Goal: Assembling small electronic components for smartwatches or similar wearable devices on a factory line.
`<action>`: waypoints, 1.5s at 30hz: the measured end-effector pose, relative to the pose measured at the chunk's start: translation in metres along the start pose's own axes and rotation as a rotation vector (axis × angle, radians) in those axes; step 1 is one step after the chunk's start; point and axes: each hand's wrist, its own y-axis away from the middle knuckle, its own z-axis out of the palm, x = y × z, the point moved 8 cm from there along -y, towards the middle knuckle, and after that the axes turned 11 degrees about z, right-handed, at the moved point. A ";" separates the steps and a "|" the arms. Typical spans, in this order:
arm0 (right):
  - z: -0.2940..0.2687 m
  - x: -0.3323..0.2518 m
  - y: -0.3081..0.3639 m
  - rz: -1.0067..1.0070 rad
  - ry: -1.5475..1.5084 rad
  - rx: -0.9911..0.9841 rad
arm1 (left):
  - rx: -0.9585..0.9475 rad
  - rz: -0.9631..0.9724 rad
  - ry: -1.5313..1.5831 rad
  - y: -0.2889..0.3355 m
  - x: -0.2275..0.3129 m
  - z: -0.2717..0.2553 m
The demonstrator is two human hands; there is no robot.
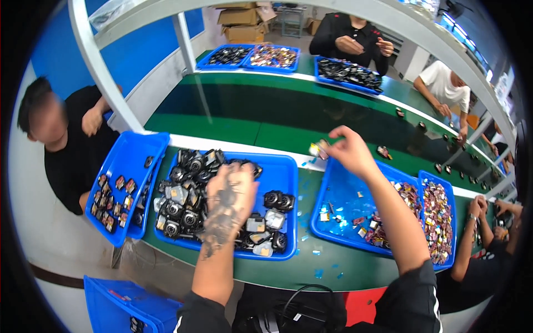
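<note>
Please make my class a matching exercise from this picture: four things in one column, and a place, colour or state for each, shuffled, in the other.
Things:
1. Left hand
2. Right hand
3. Cardboard boxes
4. Right sleeve

Descriptions:
A. Stacked in the background
B. Black with a white stripe
C. Raised, with a small part at its fingertips
D. Over black parts in a blue tray

Pairs: 1-D, 2-C, 3-A, 4-B

No legible lettering or numbers.
</note>
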 end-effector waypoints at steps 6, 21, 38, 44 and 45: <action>0.010 0.039 -0.109 0.137 0.303 0.227 | 0.050 0.036 -0.062 0.013 -0.024 0.030; 0.044 -0.045 0.116 -0.260 -0.404 -0.191 | 0.179 0.072 0.971 -0.009 0.054 -0.001; 0.005 0.033 0.131 -0.130 0.212 0.129 | 0.101 -0.268 1.876 -0.001 0.087 0.044; 0.019 0.042 0.158 0.053 -0.798 -0.172 | -0.059 0.121 1.432 0.002 0.115 0.043; 0.023 0.045 0.160 0.115 -0.851 -0.189 | -0.078 0.166 1.420 0.004 0.120 0.043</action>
